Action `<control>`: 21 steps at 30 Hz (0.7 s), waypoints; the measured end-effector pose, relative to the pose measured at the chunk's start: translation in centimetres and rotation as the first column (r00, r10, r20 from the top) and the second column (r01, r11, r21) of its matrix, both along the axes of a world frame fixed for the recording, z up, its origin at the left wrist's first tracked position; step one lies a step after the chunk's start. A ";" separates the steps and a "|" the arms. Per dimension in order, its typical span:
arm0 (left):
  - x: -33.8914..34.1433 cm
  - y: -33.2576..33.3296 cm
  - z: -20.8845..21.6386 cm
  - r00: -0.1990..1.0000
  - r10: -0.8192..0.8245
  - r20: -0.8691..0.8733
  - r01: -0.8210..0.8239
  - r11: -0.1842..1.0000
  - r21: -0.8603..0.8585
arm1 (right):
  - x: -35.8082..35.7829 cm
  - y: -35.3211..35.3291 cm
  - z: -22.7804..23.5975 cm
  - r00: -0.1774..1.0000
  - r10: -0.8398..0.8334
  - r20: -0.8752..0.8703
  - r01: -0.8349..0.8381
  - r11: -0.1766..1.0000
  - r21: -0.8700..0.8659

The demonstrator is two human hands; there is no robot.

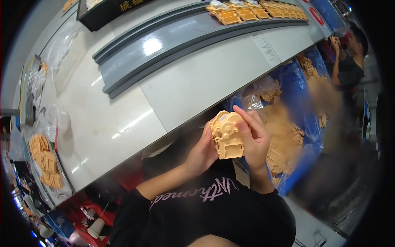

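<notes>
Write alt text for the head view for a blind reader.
A person's left hand and right hand hold a pale-orange, plastic-looking moulded housing near the edge of a white tabletop. Similar orange parts line the right end of a long grey rail-edged channel.

2 bare hands at ctr: 1 L hand (201,151), 1 R hand (256,142). Betw. them, 1 yellow plastic pc (231,138). 12 o'clock: 1 grey track (177,43). 1 o'clock: row of yellow pcs (228,17), several, overlapping, exact no. unclear. 11: 1 blk box (98,18). 2: 1 co-worker (349,68). 4: loose pcs (276,158), many, too jumbled to ct.
</notes>
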State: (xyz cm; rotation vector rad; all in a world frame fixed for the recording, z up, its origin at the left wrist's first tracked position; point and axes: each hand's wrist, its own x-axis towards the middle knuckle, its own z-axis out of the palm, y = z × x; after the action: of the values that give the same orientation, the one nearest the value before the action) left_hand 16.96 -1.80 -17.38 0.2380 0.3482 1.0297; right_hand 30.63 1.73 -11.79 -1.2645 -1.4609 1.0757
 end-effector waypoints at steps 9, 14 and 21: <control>-0.4 -1.0 0.0 0.995 0.090 0.035 -0.089 0.996 -0.030 | -1.7 -0.8 -1.4 0.976 -0.094 0.194 0.070 0.989 0.131; -0.7 -0.9 0.4 0.996 0.066 -0.067 -0.069 0.997 -0.042 | -1.9 -0.3 -1.3 0.978 -0.093 0.187 0.073 0.991 0.108; -0.7 -0.8 0.1 0.998 0.062 0.024 -0.061 0.998 -0.035 | -2.0 -0.1 -1.6 0.982 -0.102 0.160 0.079 0.986 0.144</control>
State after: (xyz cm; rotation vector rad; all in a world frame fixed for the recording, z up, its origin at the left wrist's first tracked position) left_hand 16.28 -2.60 -17.24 0.1843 0.3516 1.0858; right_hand 28.66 1.59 -13.35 -1.3348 -1.5583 0.8109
